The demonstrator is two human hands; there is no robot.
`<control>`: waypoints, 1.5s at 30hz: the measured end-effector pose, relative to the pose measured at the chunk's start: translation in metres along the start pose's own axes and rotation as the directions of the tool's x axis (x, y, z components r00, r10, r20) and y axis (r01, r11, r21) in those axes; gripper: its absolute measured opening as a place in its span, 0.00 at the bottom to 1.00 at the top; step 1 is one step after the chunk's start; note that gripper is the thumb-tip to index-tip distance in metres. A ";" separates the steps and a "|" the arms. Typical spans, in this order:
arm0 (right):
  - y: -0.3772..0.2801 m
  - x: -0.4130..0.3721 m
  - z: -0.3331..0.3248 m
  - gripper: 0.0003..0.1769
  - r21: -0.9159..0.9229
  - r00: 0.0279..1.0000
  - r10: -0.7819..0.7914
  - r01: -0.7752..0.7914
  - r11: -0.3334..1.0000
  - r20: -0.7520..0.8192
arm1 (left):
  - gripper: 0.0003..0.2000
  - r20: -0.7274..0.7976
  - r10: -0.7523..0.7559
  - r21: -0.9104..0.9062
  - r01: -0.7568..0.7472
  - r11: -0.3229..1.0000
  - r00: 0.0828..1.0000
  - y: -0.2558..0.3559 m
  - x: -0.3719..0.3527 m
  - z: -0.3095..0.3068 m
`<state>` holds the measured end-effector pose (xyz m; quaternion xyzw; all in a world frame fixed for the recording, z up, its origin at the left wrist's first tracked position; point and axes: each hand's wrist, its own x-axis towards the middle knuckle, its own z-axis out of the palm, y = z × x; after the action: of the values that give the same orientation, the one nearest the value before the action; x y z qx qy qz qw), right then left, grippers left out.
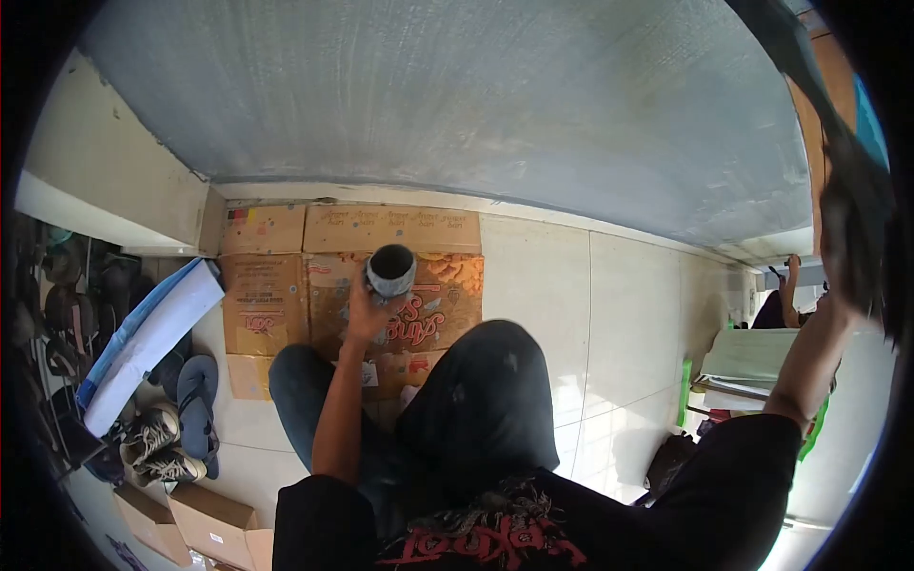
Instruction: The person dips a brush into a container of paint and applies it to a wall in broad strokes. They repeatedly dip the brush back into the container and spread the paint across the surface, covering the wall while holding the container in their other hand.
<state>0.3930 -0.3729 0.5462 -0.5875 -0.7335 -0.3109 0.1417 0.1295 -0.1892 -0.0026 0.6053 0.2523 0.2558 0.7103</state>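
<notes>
My left hand (pixel 362 303) is closed around a small paint-smeared cup (pixel 389 271), held upright over the flattened cardboard. The cup is grey outside and dark inside. Far to the right, my right hand (pixel 840 252) is raised close to the camera, dark and smeared by motion. A long dark strip (pixel 809 81) runs down past it along the edge of the view; whether the hand grips it I cannot tell. In front of me stands a wall (pixel 495 95) with streaky grey paint.
Flattened cardboard (pixel 262 285) covers the tiled floor (pixel 533 276) below the wall. Sneakers (pixel 157 443), flip-flops (pixel 197 400) and a rolled white-and-blue sheet (pixel 152 338) are at the left, with a cardboard box (pixel 214 519) nearer me. Another person's arm (pixel 790 290) shows at the far right.
</notes>
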 end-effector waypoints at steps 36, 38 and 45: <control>-0.122 -0.186 0.049 0.09 0.421 0.332 0.801 -0.716 0.558 -0.498 | 0.41 0.106 0.233 0.109 -0.245 0.963 0.967 0.014 -0.050 -0.020; -0.138 -0.278 0.129 0.15 0.965 -0.274 0.960 -0.263 -0.011 -0.063 | 0.40 0.088 0.212 0.122 -0.222 0.967 0.973 0.011 -0.049 -0.024; -0.223 -0.318 0.261 0.18 0.892 -0.514 0.729 0.244 -0.381 0.452 | 0.40 0.083 0.181 0.153 -0.192 0.969 0.980 0.013 -0.053 -0.020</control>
<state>0.3080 -0.4828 0.0993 -0.3809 0.2092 0.0711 0.8978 0.0760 -0.2082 0.0103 0.6900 0.1896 0.2793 0.6402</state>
